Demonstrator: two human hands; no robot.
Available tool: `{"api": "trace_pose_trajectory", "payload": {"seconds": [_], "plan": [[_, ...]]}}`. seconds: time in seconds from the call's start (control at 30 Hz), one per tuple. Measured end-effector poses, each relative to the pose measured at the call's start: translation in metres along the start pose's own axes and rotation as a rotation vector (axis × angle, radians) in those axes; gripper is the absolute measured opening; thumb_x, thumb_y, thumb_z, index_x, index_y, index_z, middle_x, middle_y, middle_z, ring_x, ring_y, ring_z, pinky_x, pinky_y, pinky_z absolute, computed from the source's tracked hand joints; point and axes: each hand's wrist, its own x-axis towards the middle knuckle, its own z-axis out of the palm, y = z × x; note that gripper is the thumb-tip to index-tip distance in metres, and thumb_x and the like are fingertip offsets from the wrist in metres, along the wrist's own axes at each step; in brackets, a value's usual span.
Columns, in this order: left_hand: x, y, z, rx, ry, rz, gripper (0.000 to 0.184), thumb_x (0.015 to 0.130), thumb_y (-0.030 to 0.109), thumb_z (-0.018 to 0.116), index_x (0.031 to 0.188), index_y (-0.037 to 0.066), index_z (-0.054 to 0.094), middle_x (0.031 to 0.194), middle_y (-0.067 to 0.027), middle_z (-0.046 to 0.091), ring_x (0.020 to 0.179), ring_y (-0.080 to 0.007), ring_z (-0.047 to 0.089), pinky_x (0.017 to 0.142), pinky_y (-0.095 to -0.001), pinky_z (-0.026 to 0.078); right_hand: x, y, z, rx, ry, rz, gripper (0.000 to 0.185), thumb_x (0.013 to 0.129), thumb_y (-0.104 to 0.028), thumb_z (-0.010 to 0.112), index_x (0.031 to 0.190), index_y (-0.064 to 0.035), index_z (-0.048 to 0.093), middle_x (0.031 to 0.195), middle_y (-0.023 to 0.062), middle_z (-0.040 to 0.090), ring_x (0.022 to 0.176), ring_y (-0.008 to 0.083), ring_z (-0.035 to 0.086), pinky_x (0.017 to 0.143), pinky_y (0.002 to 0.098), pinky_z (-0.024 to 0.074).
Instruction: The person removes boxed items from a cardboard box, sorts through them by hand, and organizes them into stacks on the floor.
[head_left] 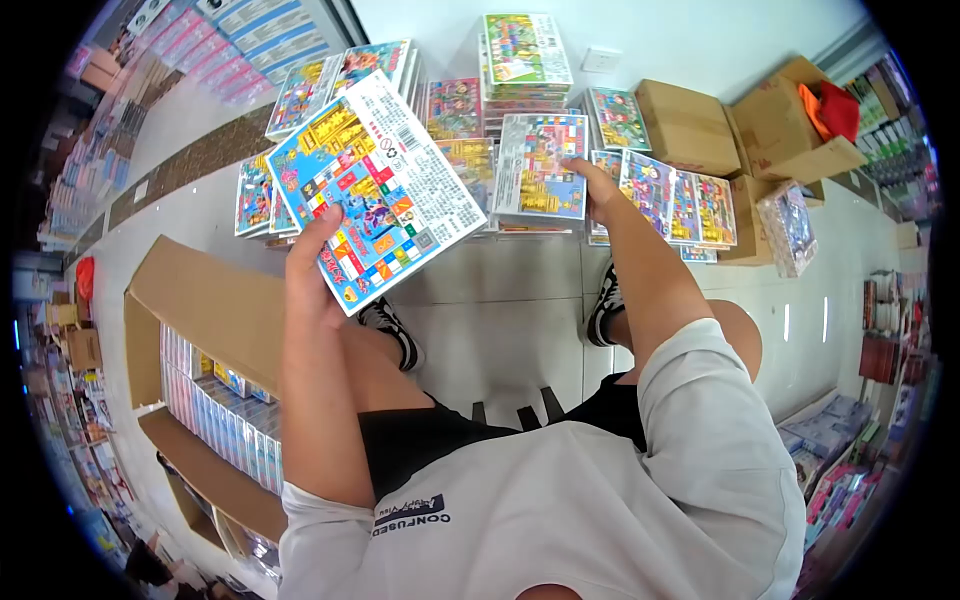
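As your left hand (316, 262) pinches one oblong box (378, 195), eleven o'clock, your right hand (596, 190) touches another box (535, 165), grip unclear.

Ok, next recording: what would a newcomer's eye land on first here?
Most likely the bright blue game box tilted in the left hand, left of centre. Next, the right hand on a similar box among stacks near the wall. The vivid red item in the open carton at upper right also stands out.
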Motion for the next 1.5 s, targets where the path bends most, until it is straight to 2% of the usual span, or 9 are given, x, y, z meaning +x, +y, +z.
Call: {"api": "trace_pose_trajectory", "payload": {"seconds": [0.5,0.6,0.7,0.83,0.97,1.0,1.2,1.37,1.5], "plan": [[0.017,-0.011,-0.004,0.015,0.000,-0.110,0.058,0.097,0.023,0.070,0.145,-0.003,0.049,0.133,-0.0189,0.066,0.118,-0.0293,0.070,0.100,-0.0446,0.058,0.009,0.005,0.004,-0.370,0.143,-0.068,0.072,0.086,-0.039,0.077,0.143,-0.0029,0.051,0.126,0.0142,0.064,0.117,0.0280,0.062,0.100,0.0444,0.0507],[0.014,-0.012,0.001,0.030,-0.031,-0.130,0.058,0.096,0.024,0.071,0.143,-0.004,0.051,0.133,-0.0184,0.066,0.117,-0.0278,0.070,0.100,-0.0425,0.058,0.013,0.002,0.008,-0.826,0.670,-0.597,0.080,0.088,-0.046,0.077,0.149,-0.0030,0.048,0.131,0.0143,0.063,0.120,0.0276,0.060,0.102,0.0425,0.0478],[0.013,-0.017,0.006,0.024,-0.099,-0.139,0.060,0.095,0.025,0.072,0.143,-0.005,0.051,0.133,-0.0187,0.066,0.117,-0.0278,0.069,0.100,-0.0425,0.057,-0.046,-0.037,0.076,-0.446,0.252,-0.555,0.083,0.090,-0.051,0.076,0.150,-0.0024,0.048,0.138,0.0148,0.060,0.123,0.0272,0.059,0.104,0.0416,0.0465],[0.015,-0.024,0.004,0.071,-0.143,-0.183,0.066,0.091,0.020,0.075,0.146,-0.004,0.047,0.133,-0.0189,0.066,0.117,-0.0281,0.069,0.102,-0.0433,0.056,-0.110,-0.063,0.141,-0.364,-0.459,-0.017,0.089,0.092,-0.049,0.076,0.157,-0.0018,0.038,0.143,0.0133,0.059,0.130,0.0245,0.058,0.110,0.0398,0.0456],[0.008,-0.017,0.006,0.206,-0.202,-0.115,0.079,0.084,0.020,0.081,0.149,-0.004,0.042,0.138,-0.0178,0.061,0.125,-0.0276,0.063,0.104,-0.0419,0.052,-0.141,-0.072,0.156,-0.206,-0.580,-0.123,0.092,0.084,-0.031,0.083,0.157,0.0000,0.036,0.146,0.0163,0.057,0.137,0.0291,0.055,0.117,0.0479,0.0417],[0.004,-0.014,0.007,0.241,-0.206,-0.076,0.086,0.079,0.019,0.085,0.150,-0.004,0.041,0.140,-0.0153,0.059,0.125,-0.0261,0.061,0.104,-0.0400,0.051,-0.152,-0.076,0.156,-0.210,-0.571,-0.197,0.094,0.079,-0.019,0.085,0.156,0.0024,0.036,0.142,0.0170,0.059,0.136,0.0293,0.056,0.117,0.0473,0.0429],[-0.013,-0.019,-0.022,0.219,-0.321,0.010,0.083,0.074,0.012,0.091,0.147,0.003,0.053,0.136,-0.0109,0.064,0.120,-0.0220,0.061,0.099,-0.0401,0.055,-0.237,-0.098,0.146,-0.981,-0.306,-1.201,0.120,0.056,-0.025,0.097,0.157,-0.0082,0.034,0.148,0.0148,0.050,0.137,0.0316,0.052,0.119,0.0450,0.0376],[-0.009,-0.026,-0.040,-0.152,-0.422,-0.082,0.073,0.081,0.003,0.085,0.146,0.002,0.055,0.138,-0.0163,0.065,0.121,-0.0299,0.067,0.101,-0.0459,0.057,-0.244,-0.099,0.123,-1.123,-0.225,-1.716,0.113,0.056,-0.022,0.100,0.152,-0.0219,0.039,0.137,0.0129,0.057,0.131,0.0381,0.057,0.120,0.0673,0.0273],[-0.008,0.003,-0.012,-0.284,-0.496,-0.257,0.087,0.098,0.065,0.055,0.156,0.001,0.043,0.155,-0.0231,0.050,0.139,-0.0384,0.054,0.114,-0.0568,0.046,-0.233,-0.074,0.113,-1.142,-0.166,-1.863,0.098,0.063,-0.023,0.099,0.145,-0.0270,0.046,0.137,0.0090,0.059,0.131,0.0350,0.059,0.122,0.0678,0.0237]]}}
